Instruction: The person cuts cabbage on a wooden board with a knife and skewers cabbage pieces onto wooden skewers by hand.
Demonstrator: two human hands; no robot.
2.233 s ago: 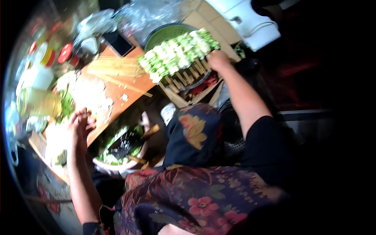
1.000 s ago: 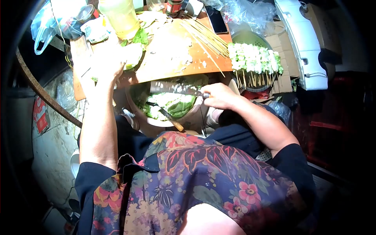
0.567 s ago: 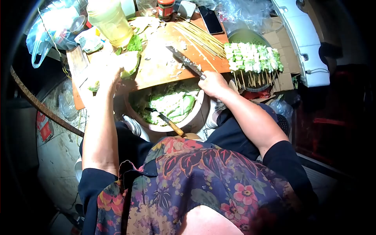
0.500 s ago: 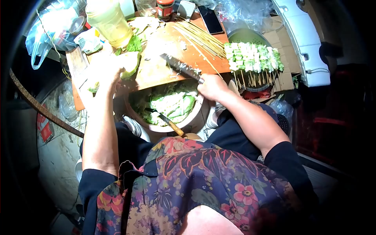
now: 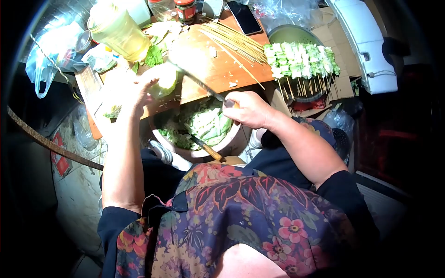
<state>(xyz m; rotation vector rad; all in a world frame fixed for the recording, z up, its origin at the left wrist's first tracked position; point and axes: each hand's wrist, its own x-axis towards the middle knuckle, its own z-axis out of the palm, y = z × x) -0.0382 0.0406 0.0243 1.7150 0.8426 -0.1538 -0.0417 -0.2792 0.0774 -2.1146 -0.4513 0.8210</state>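
My right hand (image 5: 248, 109) is wrapped round the handle of a kitchen knife (image 5: 197, 81). Its blade points up and left, the tip close to a pale green cabbage piece (image 5: 167, 81). My left hand (image 5: 139, 95) holds that piece from its left side, with glare washing out much of the hand. Below the board's near edge, a basin (image 5: 227, 146) between my legs contains cut cabbage leaves (image 5: 211, 125). A second knife with a wooden handle (image 5: 208, 150) leans in this basin.
Bare skewers (image 5: 232, 41) lie on the wooden board (image 5: 204, 90). Skewered cabbage (image 5: 301, 60) rests across a pot (image 5: 289, 33) at right. A yellowish liquid jug (image 5: 120, 34), red-lidded jar (image 5: 185, 11) and phone (image 5: 244, 17) stand or lie at the back.
The knife has turned from showing its flat, scrap-covered side to nearly edge-on, and its tip has moved left toward the cabbage piece. My right hand has shifted slightly left and down.
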